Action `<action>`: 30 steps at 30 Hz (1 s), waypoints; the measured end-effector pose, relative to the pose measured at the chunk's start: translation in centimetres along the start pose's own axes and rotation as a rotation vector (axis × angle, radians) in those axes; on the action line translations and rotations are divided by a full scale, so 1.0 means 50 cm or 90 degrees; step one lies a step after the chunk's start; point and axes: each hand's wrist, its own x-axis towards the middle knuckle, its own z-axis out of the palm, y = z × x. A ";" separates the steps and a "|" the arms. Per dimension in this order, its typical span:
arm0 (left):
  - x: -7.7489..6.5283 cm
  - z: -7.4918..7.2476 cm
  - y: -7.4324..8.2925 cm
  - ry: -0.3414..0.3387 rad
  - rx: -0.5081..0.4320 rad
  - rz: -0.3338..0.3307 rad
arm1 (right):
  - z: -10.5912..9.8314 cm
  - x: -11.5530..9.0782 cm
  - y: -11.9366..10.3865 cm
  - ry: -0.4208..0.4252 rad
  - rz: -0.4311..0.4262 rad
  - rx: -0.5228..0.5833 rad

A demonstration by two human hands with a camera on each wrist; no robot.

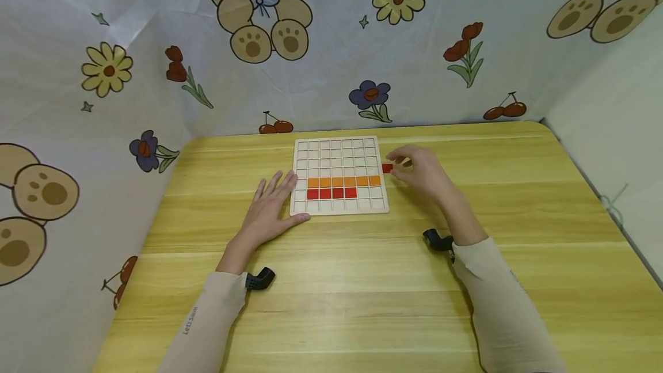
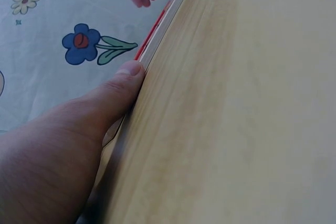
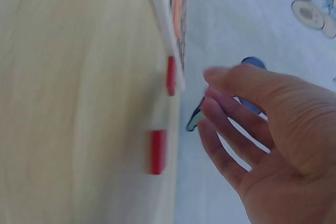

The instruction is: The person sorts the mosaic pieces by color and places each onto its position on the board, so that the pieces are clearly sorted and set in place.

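A pale wooden grid board [image 1: 339, 154] lies on the table. An orange row [image 1: 343, 182] of square tiles sits in it, and nearer me is a shorter red row [image 1: 332, 193]. My left hand [image 1: 266, 212] lies with fingers spread along the board's left side, its thumb at the near left corner. Just beyond the board's right edge, my right hand [image 1: 422, 171] hovers with fingers loosely bent and nothing between them. A loose red tile [image 3: 171, 76] is right by the board edge. Another red tile [image 3: 158, 152] lies farther out on the tabletop, hidden by my hand in the head view.
The wood-grain table [image 1: 352, 292] runs back to a hanging cloth [image 1: 331, 85] printed with bears and flowers. At the right a plain white surface [image 1: 611, 131] borders the table. Black wrist devices [image 1: 261, 278] sit at both cuffs.
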 end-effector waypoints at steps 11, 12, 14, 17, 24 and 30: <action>0.000 -0.001 -0.002 0.009 0.000 0.002 | 0.017 0.013 0.024 -0.022 0.006 -0.019; 0.001 0.000 -0.002 0.010 -0.001 0.003 | 0.019 0.013 0.026 -0.024 0.004 -0.020; 0.002 0.001 -0.002 0.009 -0.002 0.003 | 0.022 0.013 0.028 -0.021 -0.001 -0.022; 0.002 0.000 -0.001 0.004 -0.003 0.001 | 0.023 0.010 0.030 -0.013 -0.011 -0.027; 0.001 -0.001 0.001 -0.006 -0.002 -0.005 | 0.019 0.004 0.029 -0.021 -0.010 -0.035; 0.001 0.001 0.000 -0.003 0.001 -0.002 | 0.016 -0.002 0.017 -0.024 -0.013 -0.021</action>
